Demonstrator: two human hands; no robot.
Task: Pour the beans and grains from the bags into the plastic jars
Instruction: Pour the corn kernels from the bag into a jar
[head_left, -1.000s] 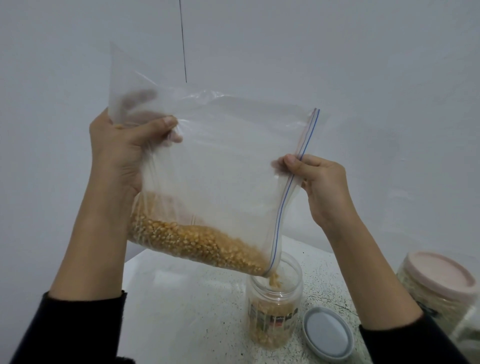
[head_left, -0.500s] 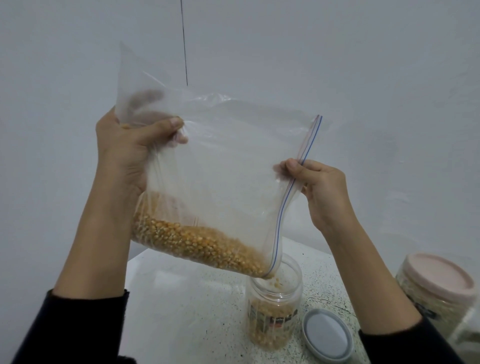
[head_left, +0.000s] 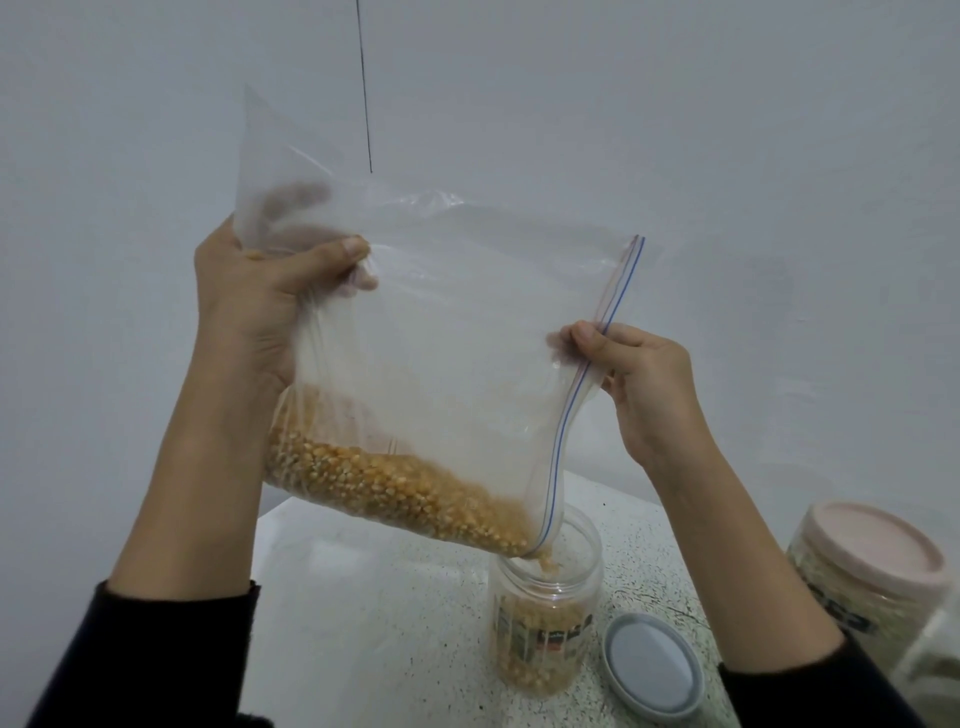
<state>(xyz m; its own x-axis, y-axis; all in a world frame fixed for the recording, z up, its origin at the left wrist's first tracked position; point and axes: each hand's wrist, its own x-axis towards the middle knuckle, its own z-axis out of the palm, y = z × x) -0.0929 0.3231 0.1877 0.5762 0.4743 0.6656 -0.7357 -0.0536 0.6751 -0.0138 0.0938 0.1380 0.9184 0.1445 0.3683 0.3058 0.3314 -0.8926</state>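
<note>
- Bag (head_left: 457, 332): clear zip plastic, tilted above the jar (head_left: 545, 613), yellow kernels (head_left: 384, 483) spilling in.
- Left hand (head_left: 260, 306) clenches its bottom corner; right hand (head_left: 639, 374) pinches the zip edge.
- Jar label unreadable; round lid (head_left: 652, 667) on speckled tabletop (head_left: 374, 623).

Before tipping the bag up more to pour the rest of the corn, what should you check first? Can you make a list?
1. Bag corner sits inside the jar mouth: ok.
2. Left hand grips the bag's bottom corner: ok.
3. Right hand pinches the zip edge: ok.
4. Room left in the jar: ok, corn fills only its lower part.
5. Jar standing upright on the table: ok.
6. Lid out of the way beside the jar: ok.
</note>
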